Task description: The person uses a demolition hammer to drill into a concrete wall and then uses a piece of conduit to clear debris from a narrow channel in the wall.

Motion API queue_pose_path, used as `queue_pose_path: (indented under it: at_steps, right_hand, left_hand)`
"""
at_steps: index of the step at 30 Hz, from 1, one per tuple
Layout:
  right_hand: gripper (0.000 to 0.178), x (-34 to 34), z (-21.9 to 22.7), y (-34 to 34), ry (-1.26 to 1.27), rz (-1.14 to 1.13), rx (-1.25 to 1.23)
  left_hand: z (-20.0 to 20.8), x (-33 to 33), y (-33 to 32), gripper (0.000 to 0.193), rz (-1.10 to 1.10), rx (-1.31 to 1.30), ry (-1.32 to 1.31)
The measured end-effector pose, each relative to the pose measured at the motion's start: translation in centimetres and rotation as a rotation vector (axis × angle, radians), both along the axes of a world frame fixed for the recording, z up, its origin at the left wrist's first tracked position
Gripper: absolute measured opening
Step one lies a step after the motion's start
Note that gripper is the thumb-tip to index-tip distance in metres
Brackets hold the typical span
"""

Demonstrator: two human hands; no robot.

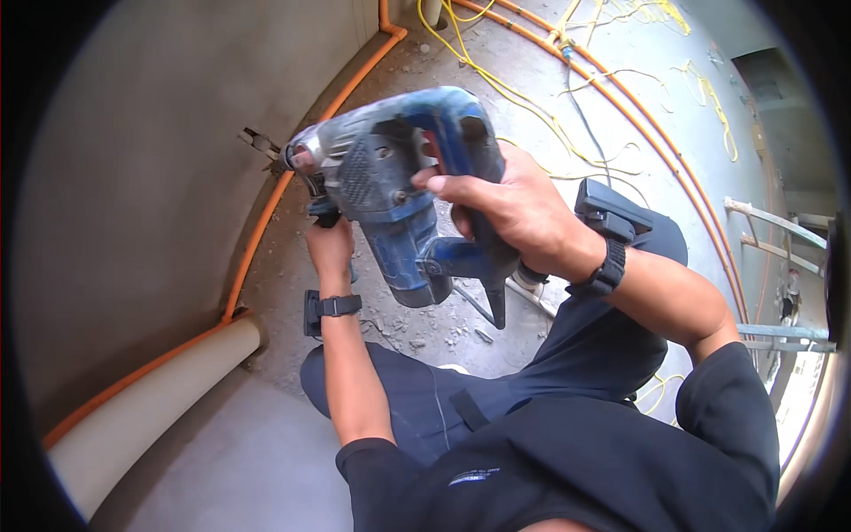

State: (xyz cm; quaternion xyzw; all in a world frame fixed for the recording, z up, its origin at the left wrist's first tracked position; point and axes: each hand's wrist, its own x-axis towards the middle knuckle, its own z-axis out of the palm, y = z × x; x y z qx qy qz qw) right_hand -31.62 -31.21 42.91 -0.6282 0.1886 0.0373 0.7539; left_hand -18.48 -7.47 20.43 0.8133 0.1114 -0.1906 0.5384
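A blue and grey rotary hammer drill (359, 177), dusty and scuffed, is held level in front of me with its nose toward the wall on the left. My right hand (510, 208) grips its rear handle, fingers by the red trigger. Under the nose, my left hand (331, 248) is closed on the dark side handle (324, 213); the drill hides part of its fingers. Ahead of the nose, a short dark metal piece (260, 142) meets the wall; I cannot tell whether it is the bit's tip or something in the wall. The drill's cord boot (495, 303) hangs down.
An orange conduit (257, 235) runs along the foot of the grey wall (151, 142). A thick cream pipe (168, 399) lies lower left. Rubble (434, 337) litters the floor. Yellow cables (523, 93) and orange pipes (656, 133) cross it; a metal frame (780, 222) stands right.
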Motion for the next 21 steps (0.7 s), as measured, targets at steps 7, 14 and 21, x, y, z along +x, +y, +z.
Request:
queue_pose_path:
  at_steps: [7, 14, 21]
  right_hand:
    - [0.037, 4.7, 1.7, -4.5, 0.204, -0.001, 0.235]
    - [0.049, 8.9, 4.1, -10.4, 0.238, -0.084, 0.525]
    - [0.047, 5.0, 2.7, -5.6, 0.097, -0.142, 0.404]
  left_hand:
    - [5.1, 1.2, -2.7, 0.026, 0.130, 0.161, -0.201]
    - [10.2, 2.2, -5.7, 0.025, 0.069, 0.360, 0.034]
    - [8.1, 2.8, -4.2, 0.034, -0.117, 0.301, -0.127]
